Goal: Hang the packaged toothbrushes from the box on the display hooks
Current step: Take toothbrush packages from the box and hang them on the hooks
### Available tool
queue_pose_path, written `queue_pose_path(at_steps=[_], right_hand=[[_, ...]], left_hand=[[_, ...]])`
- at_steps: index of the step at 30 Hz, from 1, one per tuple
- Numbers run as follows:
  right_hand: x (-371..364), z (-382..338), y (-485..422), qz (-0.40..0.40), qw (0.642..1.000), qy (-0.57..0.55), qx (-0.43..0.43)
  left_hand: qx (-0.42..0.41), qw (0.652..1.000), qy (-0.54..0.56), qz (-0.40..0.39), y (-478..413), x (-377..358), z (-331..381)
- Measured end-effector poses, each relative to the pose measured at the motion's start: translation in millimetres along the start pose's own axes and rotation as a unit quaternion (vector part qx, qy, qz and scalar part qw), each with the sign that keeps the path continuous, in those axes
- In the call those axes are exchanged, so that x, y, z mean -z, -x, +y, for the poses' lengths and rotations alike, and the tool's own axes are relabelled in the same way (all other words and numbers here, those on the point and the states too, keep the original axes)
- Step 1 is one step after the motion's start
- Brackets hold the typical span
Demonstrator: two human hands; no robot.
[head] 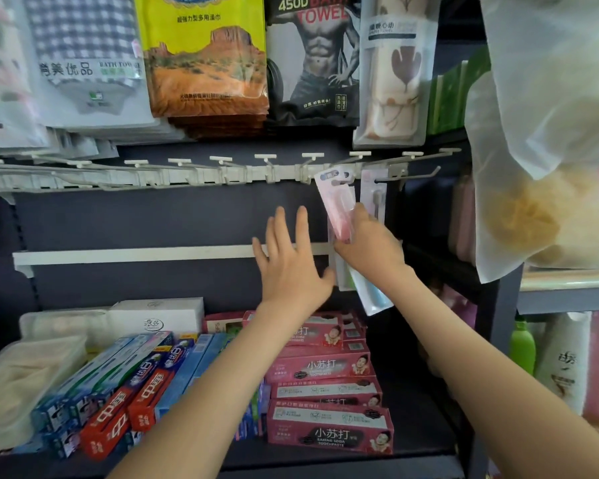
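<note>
Toothbrush pack (338, 209) near-upright, top leftward

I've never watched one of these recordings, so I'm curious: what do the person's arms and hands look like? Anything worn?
Both are bare. The left hand and right hand have no gloves, and no ring, watch or bracelet shows. The left forearm and right forearm are uncovered to the picture's edge; no sleeve is in view.

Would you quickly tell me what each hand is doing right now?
The left hand is open, fingers spread, holding nothing.
The right hand grips a packaged toothbrush.
</note>
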State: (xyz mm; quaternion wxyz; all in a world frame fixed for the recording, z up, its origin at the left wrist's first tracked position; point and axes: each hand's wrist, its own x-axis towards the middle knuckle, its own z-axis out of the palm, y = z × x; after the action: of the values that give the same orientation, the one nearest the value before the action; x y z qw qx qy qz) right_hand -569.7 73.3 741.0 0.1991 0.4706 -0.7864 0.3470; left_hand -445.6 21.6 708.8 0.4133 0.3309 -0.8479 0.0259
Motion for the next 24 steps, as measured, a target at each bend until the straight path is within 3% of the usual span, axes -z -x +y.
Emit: queue_pose_path(at_steps=[4, 13, 18, 24], right_hand=[[-1.4, 4.0, -8.8, 0.007, 0.998, 0.069, -0.003], [-17.4, -9.4, -5.6, 0.008, 0.995, 0.072, -0.073], [-11.3, 2.7, -2.0, 0.008, 0.994, 0.052, -0.092], [-18.1, -6.0, -12.7, -0.021, 0.994, 0.016, -0.109]], left_hand=[[-0.003, 0.999, -0.031, 0.045, -20.6, 15.3, -5.7], [-0.060, 0.997, 0.000, 0.051, -39.3, 25.8, -2.2], [-0.125, 0.992, 0.022, 0.029, -49.5, 27.1, -2.1], [-0.127, 0.992, 0.016, 0.004, -51.0, 14.0, -1.3]])
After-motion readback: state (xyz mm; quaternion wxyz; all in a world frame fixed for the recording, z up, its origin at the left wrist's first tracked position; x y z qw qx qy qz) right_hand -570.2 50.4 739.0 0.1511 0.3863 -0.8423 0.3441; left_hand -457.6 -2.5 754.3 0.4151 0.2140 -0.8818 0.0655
